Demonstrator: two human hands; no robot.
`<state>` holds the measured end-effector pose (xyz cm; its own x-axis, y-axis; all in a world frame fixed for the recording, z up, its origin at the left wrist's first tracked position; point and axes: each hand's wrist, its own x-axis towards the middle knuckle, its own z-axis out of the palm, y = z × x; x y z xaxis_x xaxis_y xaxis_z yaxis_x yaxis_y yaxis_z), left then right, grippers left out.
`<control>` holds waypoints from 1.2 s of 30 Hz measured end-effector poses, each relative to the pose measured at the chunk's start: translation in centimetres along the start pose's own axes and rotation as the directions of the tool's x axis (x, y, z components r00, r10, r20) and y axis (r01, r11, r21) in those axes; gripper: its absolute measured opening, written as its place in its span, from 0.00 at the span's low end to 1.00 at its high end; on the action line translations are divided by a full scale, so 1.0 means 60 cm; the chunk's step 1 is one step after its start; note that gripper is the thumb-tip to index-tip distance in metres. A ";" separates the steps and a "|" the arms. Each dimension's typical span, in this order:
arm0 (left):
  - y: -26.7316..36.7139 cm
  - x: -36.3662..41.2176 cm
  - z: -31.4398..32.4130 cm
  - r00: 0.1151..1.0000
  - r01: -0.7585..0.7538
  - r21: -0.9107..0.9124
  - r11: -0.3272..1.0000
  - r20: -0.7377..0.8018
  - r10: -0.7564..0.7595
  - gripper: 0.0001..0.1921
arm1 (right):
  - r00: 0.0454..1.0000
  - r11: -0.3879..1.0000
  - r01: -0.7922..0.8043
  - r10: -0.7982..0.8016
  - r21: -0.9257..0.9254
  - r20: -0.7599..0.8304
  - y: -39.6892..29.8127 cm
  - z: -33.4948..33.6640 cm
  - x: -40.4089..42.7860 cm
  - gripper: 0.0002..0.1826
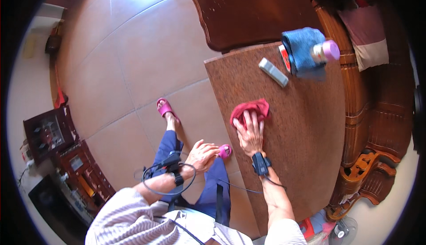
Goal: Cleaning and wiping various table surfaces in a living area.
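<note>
My right hand (251, 138) presses a red cloth (254, 105) flat against the speckled brown tabletop (299, 138), its fingers spread over the fabric. A black device is strapped around that wrist. My left hand (203, 154) hangs in front of my left side, above my legs, fingers extended and holding nothing. Beyond the red cloth lies a slim pale-grey object (273, 72), perhaps a remote control. Past it rests a folded blue cloth (301, 53), and a bottle with a purple cap (329, 50) appears at its right side. A red-and-white box (284, 58) is partly covered by the blue cloth.
A dark glossy wooden table (253, 12) adjoins the far end of the brown one. Along the right runs a carved wooden sofa (352, 105) with a cushion (369, 35). Tiled floor (159, 45) stretches to the left. A thin cable (239, 189) spans between my wrists.
</note>
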<state>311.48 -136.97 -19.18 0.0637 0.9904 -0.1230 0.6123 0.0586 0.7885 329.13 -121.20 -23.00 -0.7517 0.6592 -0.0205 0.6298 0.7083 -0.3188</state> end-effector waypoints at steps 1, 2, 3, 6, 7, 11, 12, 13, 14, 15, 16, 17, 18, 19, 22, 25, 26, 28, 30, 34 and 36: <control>-0.028 -0.006 -0.030 0.998 0.037 -0.004 0.999 -0.052 -0.037 0.16 | 0.999 1.000 0.017 -0.017 -0.019 -0.027 -0.012 0.007 0.072 0.26; -0.053 -0.011 -0.065 0.995 0.063 -0.008 0.998 -0.081 -0.063 0.16 | 0.998 1.000 0.008 -0.009 -0.022 -0.066 -0.023 0.017 0.146 0.28; -0.073 -0.012 -0.101 0.990 0.082 -0.019 0.996 -0.110 -0.084 0.17 | 0.994 0.999 -0.002 -0.002 -0.034 -0.105 -0.029 0.022 0.218 0.29; -0.129 -0.029 -0.216 0.947 0.150 -0.085 0.985 -0.273 -0.168 0.16 | 0.989 0.994 -0.009 -0.007 -0.107 -0.150 -0.038 0.047 0.427 0.30; -0.149 -0.034 -0.251 0.932 0.159 -0.102 0.982 -0.312 -0.184 0.16 | 0.991 0.989 -0.010 -0.010 -0.146 -0.136 -0.032 0.054 0.485 0.29; -0.227 -0.077 -0.388 0.851 0.292 -0.107 0.950 -0.424 -0.309 0.15 | 0.997 0.967 0.001 -0.022 -0.253 -0.079 -0.049 0.077 0.665 0.29; -0.241 -0.089 -0.425 0.826 0.342 -0.115 0.933 -0.437 -0.356 0.15 | 0.997 0.965 -0.011 -0.010 -0.263 -0.079 -0.059 0.081 0.702 0.28; -0.258 -0.097 -0.457 0.803 0.384 -0.127 0.914 -0.442 -0.399 0.15 | 0.995 0.966 -0.040 0.014 -0.255 -0.101 -0.059 0.084 0.735 0.30; -0.273 -0.104 -0.484 0.782 0.411 -0.137 0.901 -0.455 -0.426 0.15 | 0.994 0.965 -0.074 0.052 -0.253 -0.093 -0.056 0.085 0.764 0.32; -0.286 -0.113 -0.508 0.758 0.441 -0.145 0.886 -0.467 -0.454 0.16 | 0.992 0.963 -0.107 0.089 -0.245 -0.085 -0.057 0.084 0.792 0.34; -0.299 -0.119 -0.531 0.740 0.469 -0.135 0.873 -0.479 -0.472 0.16 | 0.991 0.962 -0.116 0.096 -0.249 -0.092 -0.054 0.082 0.820 0.37; -0.312 -0.118 -0.551 0.744 0.465 -0.132 0.876 -0.478 -0.467 0.16 | 0.988 0.960 -0.139 0.116 -0.241 -0.105 -0.049 0.081 0.853 0.37; -0.318 -0.121 -0.568 0.713 0.501 -0.146 0.853 -0.490 -0.502 0.17 | 0.985 0.954 -0.155 0.129 -0.255 -0.117 -0.053 0.084 0.880 0.37; -0.324 -0.121 -0.586 0.680 0.536 -0.157 0.829 -0.503 -0.535 0.17 | 0.981 0.949 -0.173 0.142 -0.265 -0.131 -0.056 0.086 0.907 0.37; -0.338 -0.103 -0.642 0.672 0.539 -0.143 0.830 -0.522 -0.526 0.16 | 0.970 0.925 -0.216 0.167 -0.311 -0.177 -0.071 0.085 0.967 0.37; -0.366 -0.055 -0.706 0.690 0.495 -0.107 0.863 -0.556 -0.464 0.16 | 0.959 0.905 -0.279 0.243 -0.322 -0.147 -0.077 0.077 1.018 0.38; -0.374 -0.035 -0.727 0.686 0.500 -0.100 0.860 -0.560 -0.464 0.15 | 0.958 0.909 -0.283 0.251 -0.305 -0.140 -0.070 0.078 1.037 0.39; -0.394 0.006 -0.788 0.675 0.508 -0.060 0.859 -0.591 -0.441 0.14 | 0.960 0.918 -0.275 0.250 -0.286 -0.124 -0.060 0.084 1.082 0.39; -0.412 0.068 -0.857 0.673 0.501 -0.016 0.865 -0.622 -0.401 0.10 | 0.959 0.916 -0.283 0.265 -0.285 -0.103 -0.038 0.080 1.151 0.40; -0.413 0.161 -1.016 0.603 0.585 -0.008 0.811 -0.664 -0.442 0.10 | 0.954 0.942 -0.272 0.290 -0.195 0.072 -0.073 0.015 1.278 0.38; -0.431 0.182 -1.072 0.465 0.599 -0.158 0.785 -0.730 -0.501 0.09 | 0.968 0.965 -0.220 0.234 -0.142 0.089 -0.063 -0.004 1.301 0.36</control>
<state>245.65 -119.62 -2.12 -0.8526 0.5224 -0.0126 0.3942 0.6588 0.6408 268.11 -72.34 -23.17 -0.5977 0.7816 -0.1786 0.8012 0.5742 -0.1683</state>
